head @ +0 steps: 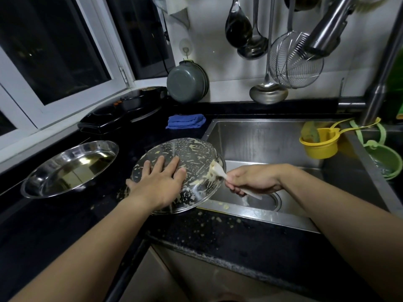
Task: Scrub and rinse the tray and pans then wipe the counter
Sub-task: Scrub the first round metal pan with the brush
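A round steel pan (192,153), smeared with pale batter, is tilted over the left edge of the sink (261,136). My left hand (161,179) lies on the pan's back with fingers spread and the thumb under its lower rim. My right hand (250,179) grips a white spatula (218,170); its blade touches the pan's right rim, where batter has gathered. A second steel pan (69,168), clean and shiny, sits on the black counter (239,238) to the left. A folded blue cloth (185,121) lies behind the pans.
Batter crumbs dot the counter's front edge and the sink rim. A black electric griddle (122,110) stands at the back left. Ladles and a wire skimmer (294,59) hang on the wall. The faucet (327,31) is at upper right, above yellow (318,144) and green (383,158) hanging baskets.
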Tool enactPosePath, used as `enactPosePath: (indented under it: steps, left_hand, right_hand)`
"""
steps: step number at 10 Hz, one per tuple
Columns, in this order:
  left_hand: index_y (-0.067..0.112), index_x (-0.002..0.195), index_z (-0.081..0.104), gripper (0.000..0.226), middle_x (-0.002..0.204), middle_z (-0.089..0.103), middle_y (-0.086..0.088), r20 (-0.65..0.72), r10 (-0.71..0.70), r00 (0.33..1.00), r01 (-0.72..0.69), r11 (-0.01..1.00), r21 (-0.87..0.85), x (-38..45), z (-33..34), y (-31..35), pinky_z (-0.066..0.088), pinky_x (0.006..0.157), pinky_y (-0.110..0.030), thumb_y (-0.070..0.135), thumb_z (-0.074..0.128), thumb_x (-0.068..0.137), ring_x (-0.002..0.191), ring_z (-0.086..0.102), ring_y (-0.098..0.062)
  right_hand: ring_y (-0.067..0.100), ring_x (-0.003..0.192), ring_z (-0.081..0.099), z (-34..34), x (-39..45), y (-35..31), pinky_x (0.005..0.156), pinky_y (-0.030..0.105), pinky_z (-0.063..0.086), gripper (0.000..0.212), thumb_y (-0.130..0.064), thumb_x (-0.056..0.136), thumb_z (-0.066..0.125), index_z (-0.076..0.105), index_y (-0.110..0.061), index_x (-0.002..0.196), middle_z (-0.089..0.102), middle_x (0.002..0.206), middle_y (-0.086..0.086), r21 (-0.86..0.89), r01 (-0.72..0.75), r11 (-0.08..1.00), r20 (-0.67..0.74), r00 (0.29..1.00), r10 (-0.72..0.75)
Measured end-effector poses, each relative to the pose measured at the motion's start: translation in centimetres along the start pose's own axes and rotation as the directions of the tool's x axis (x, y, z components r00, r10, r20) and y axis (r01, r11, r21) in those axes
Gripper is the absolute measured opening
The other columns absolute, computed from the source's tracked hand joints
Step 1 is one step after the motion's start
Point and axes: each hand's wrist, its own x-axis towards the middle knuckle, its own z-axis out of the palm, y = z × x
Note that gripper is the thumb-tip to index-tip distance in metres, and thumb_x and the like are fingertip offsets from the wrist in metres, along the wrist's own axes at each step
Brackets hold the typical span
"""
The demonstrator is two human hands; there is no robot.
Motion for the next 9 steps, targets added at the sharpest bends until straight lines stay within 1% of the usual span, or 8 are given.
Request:
enactPosePath:
  steps: [2,3,4,5,6,7,8,9]
  left_hand:
    - [0.06,0.154,-0.002,0.061,0.169,-0.012,0.017,-0.009,0.004,1.0,-0.004,1.0,-0.005,-0.1,0.0,0.1,-0.004,0.115,-0.076,0.076,0.007,0.096,0.156,-0.017,-0.022]
    - [0.06,0.154,-0.003,0.061,0.169,-0.013,0.017,-0.01,0.005,1.0,-0.005,1.0,0.001,-0.1,0.0,0.1,-0.004,0.115,-0.075,0.076,0.007,0.096,0.156,-0.017,-0.022]
    - [0.061,0.154,-0.003,0.062,0.169,-0.013,0.017,-0.004,0.009,1.0,-0.009,1.0,0.003,0.0,-0.1,0.0,-0.004,0.115,-0.076,0.077,0.007,0.095,0.156,-0.017,-0.023]
    - [0.061,0.154,-0.003,0.063,0.169,-0.013,0.017,0.0,0.009,1.0,-0.009,1.0,0.008,0.0,-0.1,-0.1,-0.003,0.115,-0.075,0.078,0.006,0.095,0.156,-0.017,-0.022]
    - [0.061,0.154,-0.003,0.064,0.169,-0.013,0.017,-0.002,0.011,1.0,-0.011,1.0,0.017,0.1,-0.2,-0.2,-0.003,0.115,-0.076,0.079,0.006,0.094,0.156,-0.017,-0.022]
    - [0.061,0.154,-0.003,0.064,0.169,-0.013,0.017,0.007,0.021,1.0,-0.021,1.0,0.022,0.1,-0.2,-0.1,-0.003,0.115,-0.076,0.079,0.006,0.094,0.156,-0.017,-0.022]
    - [0.061,0.154,-0.003,0.063,0.169,-0.014,0.018,0.003,0.029,1.0,-0.029,0.999,0.02,0.0,-0.1,-0.3,-0.004,0.115,-0.075,0.08,0.006,0.094,0.156,-0.018,-0.022]
    - [0.063,0.153,-0.003,0.064,0.168,-0.014,0.021,0.012,0.047,0.999,-0.047,0.999,0.019,-0.1,-0.2,-0.7,-0.005,0.115,-0.074,0.081,0.006,0.092,0.156,-0.018,-0.019]
  right_hand:
    - [0.008,0.062,0.041,-0.7,-0.7,-0.7,0.055,0.015,0.039,0.029,-0.022,0.11,0.036,0.05,-0.013,0.087,0.046,0.073,-0.002,-0.036,-0.006,0.999,-0.13,0.991,0.001]
    - [0.01,0.067,0.045,0.0,-0.3,-0.7,0.059,0.015,0.04,0.028,-0.022,0.109,0.042,0.058,-0.014,0.087,0.05,0.078,0.002,-0.261,0.011,0.965,0.032,0.999,-0.002]
    - [0.01,0.068,0.043,-0.4,-0.8,-0.4,0.059,0.014,0.039,0.029,-0.024,0.109,0.043,0.058,-0.014,0.086,0.05,0.077,0.001,-0.263,-0.009,0.965,-0.052,0.999,-0.005]
    - [0.009,0.066,0.043,-1.0,-1.0,0.1,0.053,0.012,0.039,0.029,-0.025,0.109,0.041,0.057,-0.012,0.089,0.049,0.074,-0.004,-0.191,-0.037,0.981,-0.125,0.992,0.013]
    - [0.008,0.067,0.047,-0.7,-0.5,0.4,0.059,0.014,0.041,0.028,-0.024,0.109,0.042,0.059,-0.014,0.09,0.051,0.077,-0.003,-0.231,-0.019,0.973,-0.02,1.0,0.015]
    - [0.006,0.06,0.042,-1.6,-0.3,0.9,0.054,0.014,0.038,0.032,-0.027,0.11,0.038,0.055,-0.014,0.086,0.047,0.074,-0.002,-0.055,-0.065,0.996,-0.202,0.978,0.053]
    - [0.008,0.06,0.042,-1.7,-0.1,1.4,0.06,0.018,0.04,0.033,-0.027,0.111,0.034,0.052,-0.013,0.086,0.047,0.072,-0.001,0.039,-0.067,0.997,-0.164,0.984,0.072]
    - [0.01,0.066,0.045,-1.3,0.0,1.7,0.07,0.024,0.043,0.03,-0.026,0.11,0.036,0.053,-0.012,0.089,0.05,0.074,0.0,0.063,-0.1,0.993,-0.026,0.995,0.101]
